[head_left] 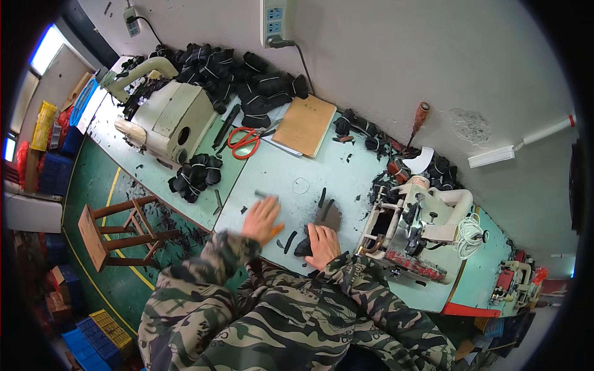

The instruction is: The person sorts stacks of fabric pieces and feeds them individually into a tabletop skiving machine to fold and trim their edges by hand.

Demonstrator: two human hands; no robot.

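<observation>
Near edge, camouflage sleeves [374, 285]: reach in from below.

Right hand [323, 247]: rests back up over the table [266, 167], fingers pressed together and pointing away. Dark ribbed piece [302, 248]: lies just left of those fingers, near the table's front edge, partly covered; impossible to say whether pinched.

Left hand [262, 219]: blurred, fingers outstretched and slightly spread. Just past the fingertips, a blurred grey strip [266, 196]; touching or apart, impossible to say.

Between and beyond both, loose black strips [289, 242]. To the right, a metal-armed machine [411, 229], with a coil of pale cord [468, 237].

Farther, at left, a tied black bundle [197, 177]; then red-handled scissors [257, 141], beside a tan notebook [304, 125].

Against the wall [371, 55], a heap of black bundles [226, 74], and a screwdriver [421, 116], leaning upright.
</observation>
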